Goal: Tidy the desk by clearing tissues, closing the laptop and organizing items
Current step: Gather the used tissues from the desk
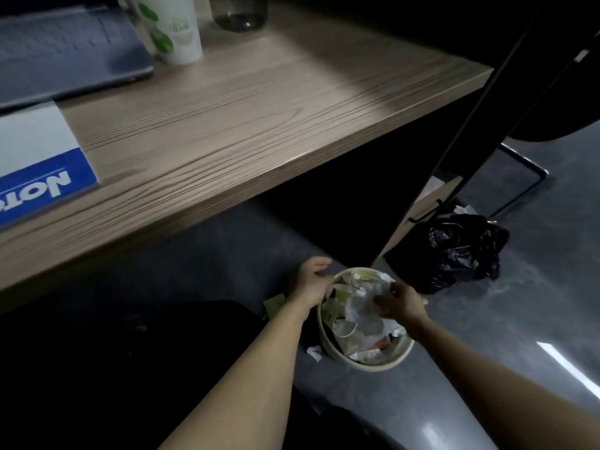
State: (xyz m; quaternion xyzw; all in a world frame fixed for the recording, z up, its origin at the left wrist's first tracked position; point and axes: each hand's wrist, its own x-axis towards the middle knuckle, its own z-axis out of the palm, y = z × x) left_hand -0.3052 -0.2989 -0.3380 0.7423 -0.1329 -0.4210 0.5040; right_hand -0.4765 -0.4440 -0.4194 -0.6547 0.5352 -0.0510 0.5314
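Both my arms reach down to a round cream waste bin (380, 365) on the floor beside the desk, full of crumpled paper. My left hand (311, 280) hovers at the bin's far-left rim, fingers apart, holding nothing. My right hand (401, 302) rests on crumpled white tissues (363, 303) at the top of the pile, fingers curled on them. On the wooden desk (246, 125) at the top left lies a closed dark blue laptop (65, 50), next to a white cup with green leaves (172, 30).
A white and blue notebook (39, 164) lies at the desk's left edge. A dark glass jar (240, 11) stands at the back. A black rubbish bag (464, 251) sits right of the bin. A tissue scrap (314, 352) lies on the floor.
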